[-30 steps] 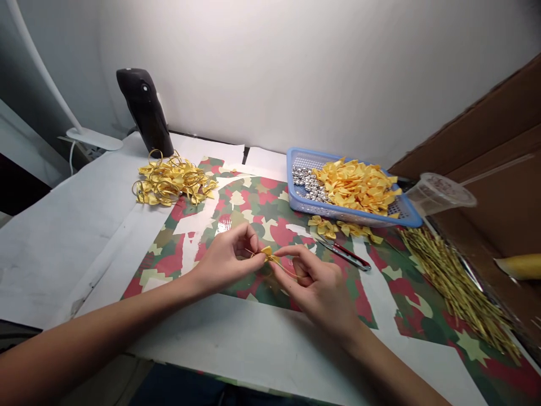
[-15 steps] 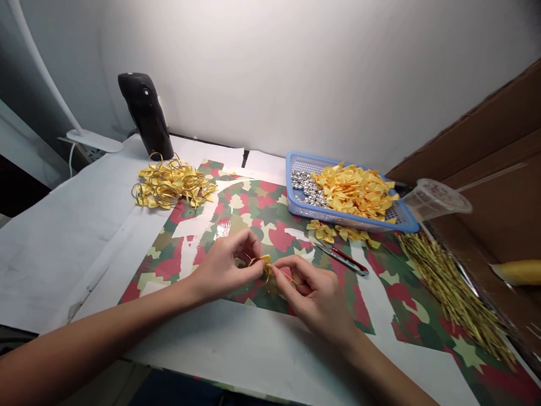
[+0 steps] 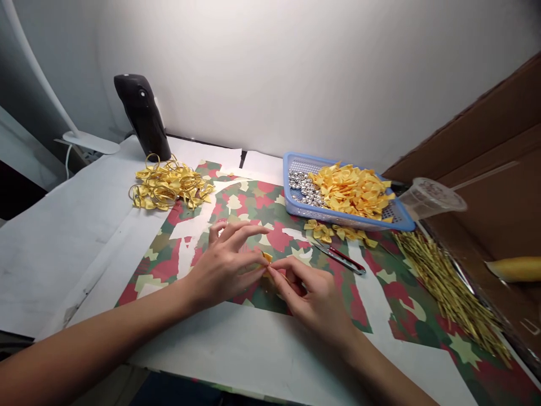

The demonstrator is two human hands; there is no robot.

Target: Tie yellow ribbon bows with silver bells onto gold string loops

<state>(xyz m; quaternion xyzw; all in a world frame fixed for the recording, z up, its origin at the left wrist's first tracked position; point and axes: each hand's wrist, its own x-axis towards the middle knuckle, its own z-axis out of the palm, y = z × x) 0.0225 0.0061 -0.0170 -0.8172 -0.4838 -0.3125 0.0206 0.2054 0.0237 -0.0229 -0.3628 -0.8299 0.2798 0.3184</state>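
Observation:
Near the front of the table, a small yellow ribbon bow (image 3: 267, 257) sits between my hands, mostly covered by fingers. My left hand (image 3: 228, 262) pinches it with thumb and forefinger, while its other fingers stretch out above. On the other side, my right hand (image 3: 315, 287) has thumb and forefinger closed at the bow's edge, its remaining fingers curled under. The thin gold cord seen earlier at the bow is hardly visible now. Just beyond my right hand lie red-handled snips (image 3: 340, 259) and several loose yellow bows (image 3: 319, 230).
A blue basket (image 3: 329, 216) holds yellow bows and silver bells. Gold ties (image 3: 452, 293) lie in a bundle at right, near a clear plastic cup (image 3: 431, 200). Bows with looped cords (image 3: 169, 183) are heaped at left by a black bottle (image 3: 143, 118). Patterned paper (image 3: 253, 208) covers the table.
My left hand has turned palm-down and its outer fingers have straightened. More of the bow is now covered. My right hand keeps its pinch; the view has shifted slightly.

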